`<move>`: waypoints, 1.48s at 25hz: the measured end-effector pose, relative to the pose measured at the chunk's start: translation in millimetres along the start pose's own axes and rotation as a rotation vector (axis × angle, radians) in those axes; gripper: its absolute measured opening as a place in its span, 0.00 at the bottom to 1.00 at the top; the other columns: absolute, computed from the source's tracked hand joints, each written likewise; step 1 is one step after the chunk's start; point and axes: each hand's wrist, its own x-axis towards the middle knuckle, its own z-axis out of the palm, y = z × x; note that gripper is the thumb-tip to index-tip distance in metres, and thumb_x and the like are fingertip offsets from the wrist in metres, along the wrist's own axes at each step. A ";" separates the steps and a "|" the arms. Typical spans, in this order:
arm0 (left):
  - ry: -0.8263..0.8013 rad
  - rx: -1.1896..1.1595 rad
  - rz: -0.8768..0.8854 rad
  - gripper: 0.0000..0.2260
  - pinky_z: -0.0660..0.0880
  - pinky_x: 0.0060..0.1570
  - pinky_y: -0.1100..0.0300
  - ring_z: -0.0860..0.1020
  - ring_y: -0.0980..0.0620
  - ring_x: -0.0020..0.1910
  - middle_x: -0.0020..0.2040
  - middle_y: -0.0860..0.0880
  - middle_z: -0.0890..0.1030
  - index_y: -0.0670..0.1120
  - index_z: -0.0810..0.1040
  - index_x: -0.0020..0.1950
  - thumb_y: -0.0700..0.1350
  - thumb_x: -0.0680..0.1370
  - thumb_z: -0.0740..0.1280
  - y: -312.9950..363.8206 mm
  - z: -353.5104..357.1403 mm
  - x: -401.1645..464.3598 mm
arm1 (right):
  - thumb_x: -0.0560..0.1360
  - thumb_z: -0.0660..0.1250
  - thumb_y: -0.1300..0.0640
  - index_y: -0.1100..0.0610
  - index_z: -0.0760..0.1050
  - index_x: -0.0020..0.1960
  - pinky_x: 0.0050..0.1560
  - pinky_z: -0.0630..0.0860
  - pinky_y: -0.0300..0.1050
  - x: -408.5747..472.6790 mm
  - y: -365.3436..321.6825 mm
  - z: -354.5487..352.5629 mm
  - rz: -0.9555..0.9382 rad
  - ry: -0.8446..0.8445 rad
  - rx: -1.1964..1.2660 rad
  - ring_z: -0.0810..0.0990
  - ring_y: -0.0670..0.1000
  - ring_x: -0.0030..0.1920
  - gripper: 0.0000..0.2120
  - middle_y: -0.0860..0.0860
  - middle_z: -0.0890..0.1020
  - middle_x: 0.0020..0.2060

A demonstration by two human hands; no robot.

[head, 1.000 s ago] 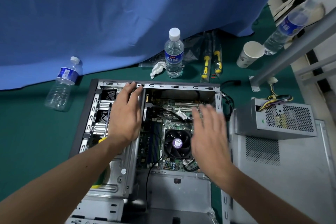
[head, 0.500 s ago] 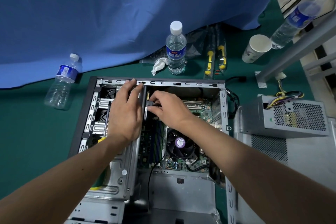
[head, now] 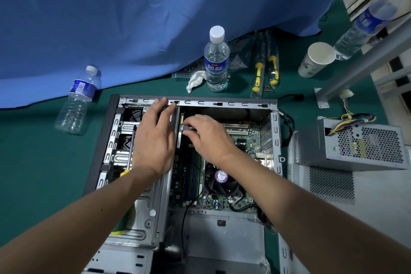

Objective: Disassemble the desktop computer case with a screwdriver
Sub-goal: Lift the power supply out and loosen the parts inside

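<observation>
Inside the open case, a stiff black connector is pinched by the right hand; the drive cage is steadied under the flat left hand. Connector judged fragile; best gripped by its body, not the cable.

A single head-worn wide-angle camera looks forward and steeply down from above the open computer case, at close working range. The case fills the frame centre toward 6 o'clock. Both forearms enter from 6 o'clock. The blue curtain occupies 12 o'clock; the power supply unit sits at 3 o'clock. Frame edges show wide-angle curvature.
</observation>
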 end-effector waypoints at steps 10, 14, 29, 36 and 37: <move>-0.006 0.000 -0.010 0.22 0.63 0.72 0.50 0.64 0.43 0.74 0.74 0.42 0.67 0.41 0.70 0.72 0.43 0.78 0.55 1.4 -1.2 1.2 | 0.78 0.67 0.53 0.56 0.80 0.58 0.56 0.74 0.51 14.1 5.0 -16.9 -0.011 -0.126 -0.024 0.79 0.55 0.53 0.11 0.51 0.82 0.51; -0.001 0.001 -0.006 0.22 0.64 0.71 0.51 0.65 0.43 0.73 0.73 0.41 0.68 0.41 0.71 0.71 0.42 0.78 0.55 2.4 -2.4 0.3 | 0.78 0.67 0.53 0.54 0.79 0.57 0.57 0.75 0.49 -11.7 3.0 -7.1 0.004 -0.160 -0.007 0.80 0.53 0.54 0.10 0.49 0.82 0.53; -0.022 0.000 -0.038 0.22 0.65 0.72 0.45 0.63 0.45 0.74 0.75 0.43 0.66 0.43 0.69 0.73 0.44 0.80 0.54 4.2 -3.2 0.0 | 0.79 0.62 0.68 0.63 0.71 0.62 0.47 0.74 0.48 -3.2 40.1 -10.2 0.244 -0.437 -0.460 0.79 0.59 0.53 0.12 0.60 0.67 0.64; -0.005 -0.006 -0.031 0.21 0.65 0.72 0.47 0.63 0.45 0.74 0.74 0.44 0.66 0.44 0.70 0.73 0.42 0.79 0.55 1.9 -1.4 -0.4 | 0.79 0.64 0.61 0.62 0.71 0.63 0.60 0.71 0.50 4.1 44.4 1.4 0.254 -0.332 -0.389 0.71 0.58 0.61 0.14 0.57 0.71 0.59; -0.004 -0.005 -0.029 0.21 0.65 0.72 0.47 0.63 0.45 0.74 0.74 0.43 0.66 0.44 0.70 0.73 0.41 0.79 0.56 1.8 -1.2 -0.2 | 0.78 0.66 0.57 0.62 0.72 0.63 0.62 0.70 0.51 6.3 43.2 0.4 0.254 -0.334 -0.380 0.69 0.58 0.63 0.15 0.56 0.72 0.59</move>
